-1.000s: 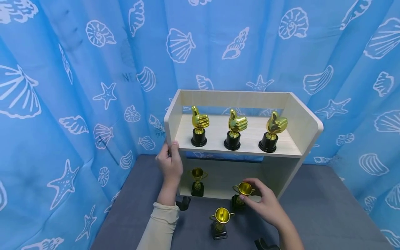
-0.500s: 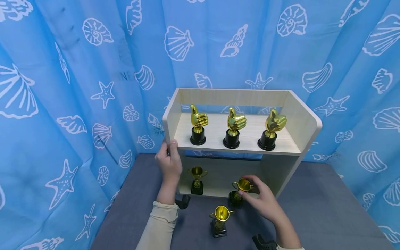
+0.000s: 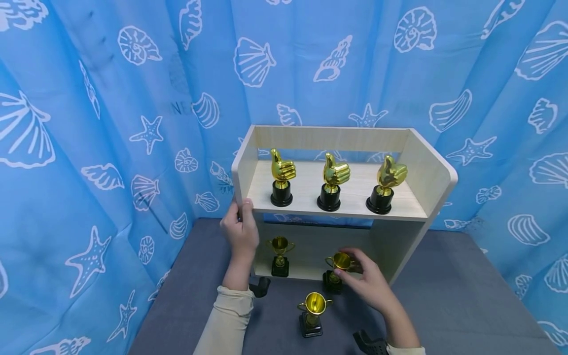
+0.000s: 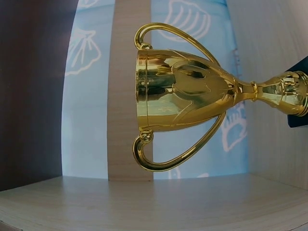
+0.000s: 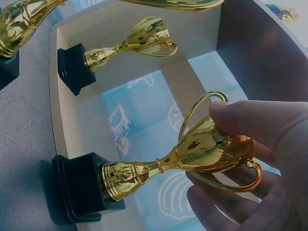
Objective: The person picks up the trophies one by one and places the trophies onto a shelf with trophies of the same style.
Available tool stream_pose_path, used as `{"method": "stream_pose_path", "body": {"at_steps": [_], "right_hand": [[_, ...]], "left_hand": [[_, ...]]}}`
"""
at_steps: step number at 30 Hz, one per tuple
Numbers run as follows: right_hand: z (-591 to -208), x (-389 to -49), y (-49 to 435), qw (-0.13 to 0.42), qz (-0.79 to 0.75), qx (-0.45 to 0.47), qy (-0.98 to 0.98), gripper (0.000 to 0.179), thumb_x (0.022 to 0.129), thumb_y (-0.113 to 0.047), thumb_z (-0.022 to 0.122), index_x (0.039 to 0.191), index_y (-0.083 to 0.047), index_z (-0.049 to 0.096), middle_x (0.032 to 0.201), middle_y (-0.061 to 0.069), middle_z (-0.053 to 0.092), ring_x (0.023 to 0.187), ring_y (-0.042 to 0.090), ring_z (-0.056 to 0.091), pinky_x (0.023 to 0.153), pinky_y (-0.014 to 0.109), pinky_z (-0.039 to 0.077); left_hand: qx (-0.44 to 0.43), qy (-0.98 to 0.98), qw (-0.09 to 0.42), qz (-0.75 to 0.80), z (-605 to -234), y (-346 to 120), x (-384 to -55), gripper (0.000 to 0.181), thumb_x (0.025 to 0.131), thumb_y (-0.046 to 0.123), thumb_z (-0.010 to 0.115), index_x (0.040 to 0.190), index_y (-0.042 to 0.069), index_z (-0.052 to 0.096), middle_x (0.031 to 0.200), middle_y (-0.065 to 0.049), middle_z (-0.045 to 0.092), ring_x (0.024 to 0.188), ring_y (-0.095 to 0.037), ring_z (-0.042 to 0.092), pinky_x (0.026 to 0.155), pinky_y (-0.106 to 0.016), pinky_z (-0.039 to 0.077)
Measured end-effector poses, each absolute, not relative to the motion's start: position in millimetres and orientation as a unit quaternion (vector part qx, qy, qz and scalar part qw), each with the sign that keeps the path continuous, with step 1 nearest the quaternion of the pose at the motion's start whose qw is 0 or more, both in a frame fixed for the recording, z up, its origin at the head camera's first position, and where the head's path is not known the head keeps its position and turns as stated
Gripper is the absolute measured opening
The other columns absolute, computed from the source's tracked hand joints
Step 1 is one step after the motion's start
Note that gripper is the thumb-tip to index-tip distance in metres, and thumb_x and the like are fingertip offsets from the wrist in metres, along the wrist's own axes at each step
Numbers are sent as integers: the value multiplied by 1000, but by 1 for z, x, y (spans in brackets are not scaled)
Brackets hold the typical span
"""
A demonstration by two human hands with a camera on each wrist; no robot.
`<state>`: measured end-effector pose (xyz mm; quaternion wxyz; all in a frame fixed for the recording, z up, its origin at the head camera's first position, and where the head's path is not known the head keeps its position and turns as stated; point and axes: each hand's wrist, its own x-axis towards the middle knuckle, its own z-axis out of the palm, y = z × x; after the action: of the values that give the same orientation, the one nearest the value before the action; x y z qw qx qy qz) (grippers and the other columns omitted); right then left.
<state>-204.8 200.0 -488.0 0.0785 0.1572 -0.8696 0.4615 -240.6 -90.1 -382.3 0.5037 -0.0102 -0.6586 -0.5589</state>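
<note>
My left hand (image 3: pixel 240 229) grips the left side panel of a pale wooden two-tier shelf (image 3: pixel 337 216), thumb on its front edge. With thumb and fingers my right hand (image 3: pixel 370 281) holds a gold two-handled trophy cup (image 5: pixel 207 149) by its bowl. Its black square base (image 5: pixel 79 187) is at the front edge of the lower tier. A matching trophy cup (image 4: pixel 185 89) stands upright inside that tier at the left. In front of the shelf, another trophy cup (image 3: pixel 315 304) stands on the grey cloth, near my right hand.
Three gold thumbs-up trophies on black round bases line the upper tier: left trophy (image 3: pixel 282 170), middle trophy (image 3: pixel 336 173), right trophy (image 3: pixel 391 173). Behind the shelf hangs a blue curtain (image 3: pixel 310 98) with white shells. Grey cloth (image 3: pixel 461 291) spreads under everything.
My right hand has shifted left along the lower tier's front, carrying the trophy cup with it. The left hand keeps its hold on the side panel. The head view has tilted slightly.
</note>
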Motion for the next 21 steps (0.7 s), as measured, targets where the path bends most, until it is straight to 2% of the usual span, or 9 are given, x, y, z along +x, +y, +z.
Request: {"method": "stream_pose_path", "body": {"at_steps": [5,12,18,21], "right_hand": [[-489,-207,196,76,466,158,-868,50,96,-17,80,140,-4,61,132,13,70,116,31,69,95,52,60],[-487,-209,192,75,469,162,-865,48,97,-18,80,139,-5,62,135,14,69,118,31,69,95,51,60],[-488,-212,191,74,464,158,-868,48,96,-17,80,139,-7,62,134,13,69,117,30,69,95,47,60],[-489,-213,191,74,469,158,-865,48,96,-16,80,139,-7,62,134,14,69,117,32,69,97,53,60]], "left_hand": [[-9,-660,505,-556,-387,-91,-245,25,101,3,62,77,-5,60,70,-21,59,63,-23,46,64,-22,38],[-12,-674,494,-549,-412,-103,-266,33,105,21,63,77,4,62,68,-12,58,61,-20,46,62,-24,39],[3,-670,496,-552,-409,-99,-265,30,103,9,63,76,-1,60,67,-17,55,62,-22,44,63,-21,36],[-2,-664,500,-556,-400,-96,-258,28,102,4,62,76,-4,59,66,-19,52,61,-23,42,63,-21,34]]}}
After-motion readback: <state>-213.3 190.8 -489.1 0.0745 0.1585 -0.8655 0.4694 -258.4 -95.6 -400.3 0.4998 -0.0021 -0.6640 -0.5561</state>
